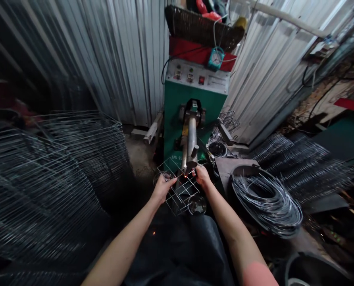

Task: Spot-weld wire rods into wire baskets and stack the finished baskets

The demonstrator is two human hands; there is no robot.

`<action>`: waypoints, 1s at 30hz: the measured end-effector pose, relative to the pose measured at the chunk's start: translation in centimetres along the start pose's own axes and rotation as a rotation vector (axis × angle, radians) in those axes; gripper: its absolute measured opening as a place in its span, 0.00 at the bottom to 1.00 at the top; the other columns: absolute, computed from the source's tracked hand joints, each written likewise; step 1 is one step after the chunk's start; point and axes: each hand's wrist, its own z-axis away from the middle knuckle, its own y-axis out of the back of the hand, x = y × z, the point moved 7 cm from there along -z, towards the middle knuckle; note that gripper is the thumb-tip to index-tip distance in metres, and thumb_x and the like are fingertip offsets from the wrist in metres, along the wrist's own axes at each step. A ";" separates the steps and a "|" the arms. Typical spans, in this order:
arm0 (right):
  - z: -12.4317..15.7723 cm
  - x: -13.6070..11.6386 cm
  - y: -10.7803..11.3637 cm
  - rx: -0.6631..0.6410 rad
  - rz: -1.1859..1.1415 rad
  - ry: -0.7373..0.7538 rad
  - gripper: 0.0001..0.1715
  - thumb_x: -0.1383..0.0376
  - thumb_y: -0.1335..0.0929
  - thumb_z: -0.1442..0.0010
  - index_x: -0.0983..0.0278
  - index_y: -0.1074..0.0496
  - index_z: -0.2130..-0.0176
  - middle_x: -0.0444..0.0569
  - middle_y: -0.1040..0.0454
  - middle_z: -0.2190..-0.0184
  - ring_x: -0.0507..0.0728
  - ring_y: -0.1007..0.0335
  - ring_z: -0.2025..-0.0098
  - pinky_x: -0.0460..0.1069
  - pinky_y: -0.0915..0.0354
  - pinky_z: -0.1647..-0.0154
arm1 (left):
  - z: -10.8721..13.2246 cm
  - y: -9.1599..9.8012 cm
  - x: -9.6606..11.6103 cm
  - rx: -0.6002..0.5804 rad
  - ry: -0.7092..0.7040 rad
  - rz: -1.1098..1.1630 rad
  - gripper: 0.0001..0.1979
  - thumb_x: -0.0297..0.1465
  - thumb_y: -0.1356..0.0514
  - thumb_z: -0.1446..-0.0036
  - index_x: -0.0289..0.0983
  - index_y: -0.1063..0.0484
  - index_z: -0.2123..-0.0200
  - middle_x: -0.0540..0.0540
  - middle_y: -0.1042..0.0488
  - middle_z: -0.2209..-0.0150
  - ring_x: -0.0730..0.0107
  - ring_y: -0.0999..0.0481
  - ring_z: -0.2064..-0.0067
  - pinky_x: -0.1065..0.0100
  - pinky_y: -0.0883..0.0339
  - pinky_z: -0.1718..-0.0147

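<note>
Both of my hands hold a wire grid panel (179, 195) under the head of a green spot welding machine (196, 89). My left hand (164, 186) pinches the panel's left side between thumb and fingers. On the right, my right hand (201, 174) is closed on the panel's edge, close beside the metal electrode arm (191, 141). An orange spark glows on the wire where the electrode tip meets the grid. A round wire ring with a shiny inside (197, 205) lies by the panel's near right corner.
Tall stacks of wire grids (84, 159) stand at the left. To the right are a container of coiled wire (266, 200) and stacked wire racks (308, 163). A dark bucket (310, 270) sits at the lower right. Behind the machine rises a corrugated metal wall (129, 59).
</note>
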 end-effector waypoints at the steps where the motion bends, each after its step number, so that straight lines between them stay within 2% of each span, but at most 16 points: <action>1: 0.1 -0.1 0.0 0.004 -0.007 0.000 0.15 0.61 0.29 0.59 0.65 0.38 0.78 0.36 0.40 0.86 0.43 0.49 0.87 0.38 0.53 0.89 | 0.0 0.0 0.0 -0.008 0.000 -0.003 0.23 0.35 0.33 0.65 0.37 0.43 0.70 0.58 0.38 0.80 0.80 0.39 0.80 0.75 0.47 0.78; 4: 1.3 -0.2 0.0 0.018 -0.037 0.009 0.17 0.60 0.28 0.61 0.66 0.38 0.78 0.36 0.40 0.86 0.43 0.47 0.87 0.38 0.52 0.90 | 0.9 0.1 0.0 -0.039 -0.014 -0.007 0.22 0.36 0.33 0.65 0.37 0.43 0.70 0.59 0.39 0.80 0.81 0.40 0.80 0.75 0.46 0.78; 7: 4.4 0.5 0.3 0.023 -0.036 0.020 0.19 0.56 0.28 0.59 0.66 0.36 0.75 0.37 0.38 0.84 0.44 0.44 0.86 0.39 0.49 0.89 | 3.3 0.9 -0.4 -0.100 -0.021 0.004 0.20 0.36 0.34 0.63 0.37 0.42 0.71 0.59 0.40 0.80 0.82 0.39 0.79 0.76 0.45 0.76; 9: 7.7 1.2 0.5 -0.045 0.027 -0.012 0.20 0.52 0.30 0.55 0.65 0.34 0.71 0.38 0.35 0.82 0.46 0.41 0.85 0.40 0.45 0.87 | 5.4 2.3 -1.1 -0.133 0.013 0.026 0.20 0.36 0.33 0.62 0.37 0.40 0.70 0.59 0.40 0.80 0.81 0.37 0.78 0.76 0.43 0.76; 11: 11.5 1.3 0.9 -0.162 0.212 -0.011 0.20 0.50 0.32 0.52 0.65 0.33 0.70 0.41 0.33 0.80 0.48 0.38 0.83 0.42 0.42 0.85 | 7.5 4.5 -1.8 -0.141 0.085 0.061 0.21 0.35 0.32 0.63 0.38 0.39 0.69 0.58 0.39 0.79 0.80 0.35 0.76 0.76 0.41 0.75; 13: 15.1 -0.7 2.5 -0.172 0.464 0.139 0.17 0.53 0.31 0.51 0.65 0.30 0.71 0.44 0.30 0.78 0.51 0.34 0.78 0.45 0.37 0.78 | 9.5 6.8 -2.2 -0.143 0.165 0.112 0.21 0.34 0.31 0.65 0.39 0.38 0.68 0.58 0.39 0.79 0.79 0.33 0.76 0.74 0.37 0.72; 15: 17.9 -4.6 5.0 0.007 0.632 0.399 0.13 0.57 0.30 0.51 0.64 0.28 0.69 0.47 0.28 0.72 0.55 0.31 0.69 0.48 0.35 0.67 | 11.1 8.7 -2.1 -0.158 0.217 0.176 0.21 0.32 0.31 0.65 0.39 0.37 0.68 0.58 0.39 0.80 0.79 0.33 0.77 0.69 0.32 0.66; 17: 19.6 -8.2 7.2 0.165 0.669 0.592 0.19 0.58 0.28 0.54 0.62 0.28 0.62 0.49 0.27 0.62 0.58 0.32 0.59 0.50 0.37 0.58 | 12.4 9.7 -1.6 -0.168 0.226 0.259 0.20 0.32 0.31 0.64 0.39 0.36 0.68 0.59 0.40 0.81 0.79 0.35 0.79 0.63 0.30 0.61; 18: 19.9 -9.3 7.7 0.164 0.660 0.628 0.24 0.58 0.28 0.55 0.61 0.29 0.58 0.50 0.29 0.58 0.59 0.34 0.56 0.51 0.38 0.56 | 13.0 10.0 -1.4 -0.163 0.218 0.302 0.20 0.32 0.31 0.65 0.39 0.35 0.68 0.59 0.40 0.82 0.79 0.36 0.79 0.60 0.30 0.59; 20: 19.5 -10.3 7.3 0.014 0.624 0.619 0.29 0.56 0.29 0.54 0.61 0.31 0.53 0.50 0.29 0.56 0.59 0.34 0.55 0.52 0.38 0.55 | 13.9 10.1 -1.1 -0.137 0.191 0.375 0.19 0.35 0.31 0.64 0.39 0.32 0.66 0.58 0.40 0.82 0.78 0.35 0.78 0.56 0.31 0.55; 22: 19.4 -10.6 6.0 -0.130 0.567 0.607 0.25 0.55 0.34 0.48 0.62 0.32 0.52 0.48 0.27 0.64 0.56 0.32 0.63 0.52 0.37 0.59 | 14.7 9.8 -1.2 -0.124 0.160 0.421 0.19 0.37 0.32 0.62 0.40 0.31 0.64 0.58 0.41 0.82 0.77 0.35 0.77 0.54 0.33 0.52; 24: 20.1 -11.2 5.0 -0.138 0.525 0.661 0.22 0.54 0.37 0.44 0.63 0.31 0.54 0.45 0.29 0.74 0.54 0.35 0.71 0.50 0.37 0.65 | 15.0 9.6 -1.4 -0.149 0.136 0.440 0.19 0.39 0.34 0.59 0.40 0.30 0.62 0.57 0.41 0.82 0.75 0.33 0.75 0.53 0.34 0.51; 26: 21.2 -12.2 3.9 -0.077 0.513 0.742 0.21 0.54 0.38 0.44 0.63 0.29 0.57 0.43 0.33 0.78 0.53 0.38 0.76 0.48 0.38 0.70 | 15.0 9.6 -1.6 -0.213 0.140 0.429 0.20 0.40 0.35 0.59 0.39 0.29 0.60 0.53 0.33 0.78 0.69 0.28 0.69 0.53 0.35 0.51; 28: 22.6 -13.1 2.5 -0.063 0.556 0.810 0.18 0.53 0.35 0.47 0.62 0.27 0.61 0.43 0.32 0.78 0.53 0.38 0.76 0.48 0.39 0.71 | 14.6 10.3 -1.6 -0.248 0.186 0.337 0.23 0.39 0.35 0.60 0.38 0.30 0.59 0.46 0.26 0.68 0.62 0.27 0.61 0.55 0.35 0.52; 30: 23.6 -13.9 0.4 -0.122 0.655 0.874 0.16 0.54 0.33 0.48 0.62 0.26 0.65 0.45 0.29 0.76 0.54 0.35 0.74 0.48 0.39 0.70 | 13.9 11.8 -0.7 -0.169 0.192 0.172 0.24 0.37 0.33 0.62 0.37 0.30 0.58 0.41 0.26 0.61 0.59 0.27 0.57 0.57 0.35 0.54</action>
